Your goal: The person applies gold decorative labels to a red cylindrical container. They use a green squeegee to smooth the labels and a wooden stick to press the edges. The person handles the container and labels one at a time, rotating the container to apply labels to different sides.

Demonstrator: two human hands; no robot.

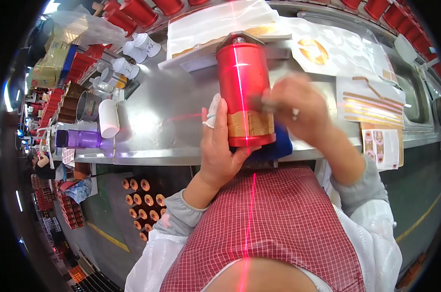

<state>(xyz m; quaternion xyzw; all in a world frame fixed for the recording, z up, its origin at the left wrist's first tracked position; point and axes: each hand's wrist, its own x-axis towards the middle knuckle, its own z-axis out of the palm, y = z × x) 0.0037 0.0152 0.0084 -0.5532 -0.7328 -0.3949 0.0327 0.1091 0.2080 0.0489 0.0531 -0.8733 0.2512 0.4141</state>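
Observation:
A glossy red metal cylinder lies in front of me, with a gold patterned band around its near end. My left hand grips that near end from the left; white tape wraps one finger and another wears a ring. My right hand, smeared by motion, is on the cylinder's right side with its fingers closed. A small dark object sticks out of its fingertips toward the red surface just above the band; its kind is too blurred to tell. A red laser line runs lengthwise over the cylinder. A dark angular piece is at its far end.
On the metal worktop are white sheets, gold strips on backing and a sticker sheet. To the left stand a white roll, a purple bottle and white bottles. A sink is at right.

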